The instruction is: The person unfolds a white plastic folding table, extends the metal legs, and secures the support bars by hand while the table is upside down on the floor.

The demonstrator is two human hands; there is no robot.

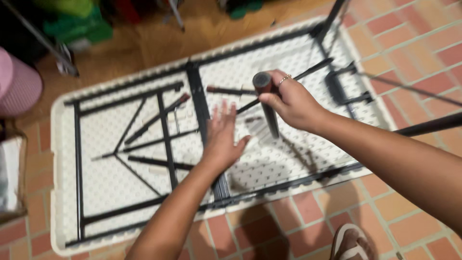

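Observation:
A white plastic folding table (110,192) lies upside down on the brick floor, its dark metal frame and braces facing up. My right hand (293,103) grips the end of a dark tubular table leg (268,103), which is lifted up from the right half of the table. My left hand (222,137) hovers flat over the middle, fingers spread, just beside the central hinge bar (198,96), holding nothing. On the left half the leg set (159,118) lies folded flat.
A pink cylindrical object (17,86) stands at the left edge, with a cardboard box (12,173) below it. Green items (77,21) sit at the top left. A sandalled foot (351,243) stands near the table's front edge.

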